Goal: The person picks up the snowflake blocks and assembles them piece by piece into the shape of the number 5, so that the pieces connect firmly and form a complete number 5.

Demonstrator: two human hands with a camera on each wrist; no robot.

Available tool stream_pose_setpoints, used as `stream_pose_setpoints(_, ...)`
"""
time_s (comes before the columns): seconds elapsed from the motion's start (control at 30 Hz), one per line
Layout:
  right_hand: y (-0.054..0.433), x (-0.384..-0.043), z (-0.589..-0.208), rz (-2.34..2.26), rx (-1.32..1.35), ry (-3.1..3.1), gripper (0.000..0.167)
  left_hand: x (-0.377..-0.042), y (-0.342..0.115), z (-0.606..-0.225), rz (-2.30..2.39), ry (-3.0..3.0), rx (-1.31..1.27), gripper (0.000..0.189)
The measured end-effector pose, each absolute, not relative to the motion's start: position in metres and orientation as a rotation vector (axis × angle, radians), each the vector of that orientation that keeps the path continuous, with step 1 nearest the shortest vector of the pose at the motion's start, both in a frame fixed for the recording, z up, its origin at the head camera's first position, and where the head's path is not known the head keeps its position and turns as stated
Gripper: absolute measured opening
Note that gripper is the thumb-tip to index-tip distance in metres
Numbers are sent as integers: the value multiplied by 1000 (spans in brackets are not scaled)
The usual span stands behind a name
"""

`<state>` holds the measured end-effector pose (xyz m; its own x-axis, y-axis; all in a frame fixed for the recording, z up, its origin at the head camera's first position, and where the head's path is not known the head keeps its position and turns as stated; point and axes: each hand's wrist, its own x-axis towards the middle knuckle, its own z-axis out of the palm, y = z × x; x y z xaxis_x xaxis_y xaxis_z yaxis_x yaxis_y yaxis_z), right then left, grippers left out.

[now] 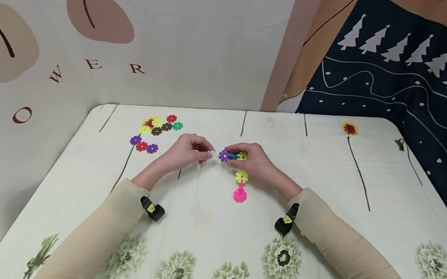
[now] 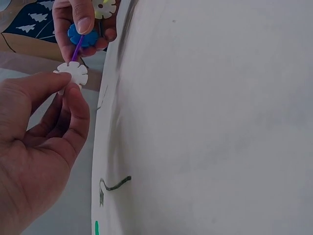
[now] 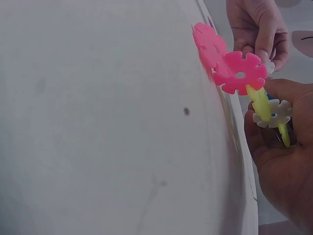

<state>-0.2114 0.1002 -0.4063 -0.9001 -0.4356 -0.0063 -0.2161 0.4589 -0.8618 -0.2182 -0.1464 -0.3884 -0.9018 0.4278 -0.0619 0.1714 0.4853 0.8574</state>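
Note:
My left hand (image 1: 187,152) pinches a white snowflake disc (image 2: 73,73) between thumb and fingertips, its notched rim facing the other hand. Across from it, my right hand (image 1: 257,161) holds a chain of interlocking snowflake discs. A purple disc (image 1: 223,156) forms the chain's left end, close to the white disc; whether they touch I cannot tell. A blue disc (image 2: 84,37) lies under the right thumb. Below the right hand hang a yellow disc (image 1: 242,177) and a pink disc (image 1: 240,195). The right fingers partly hide the chain's middle.
Several loose discs lie on the table's far left, among them a green disc (image 1: 177,126), a red disc (image 1: 171,118), a brown disc (image 1: 157,131) and a purple disc (image 1: 152,149). A flower-printed cloth (image 1: 207,227) covers the table; a patterned curtain (image 1: 200,43) hangs behind.

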Motion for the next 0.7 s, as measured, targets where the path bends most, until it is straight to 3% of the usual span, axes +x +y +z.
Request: stream_pose_setpoints(0.7, 99, -212, -406, -1403, -586, 2435, 40, -216, -140, -386, 1340, 2514, 568, 6)
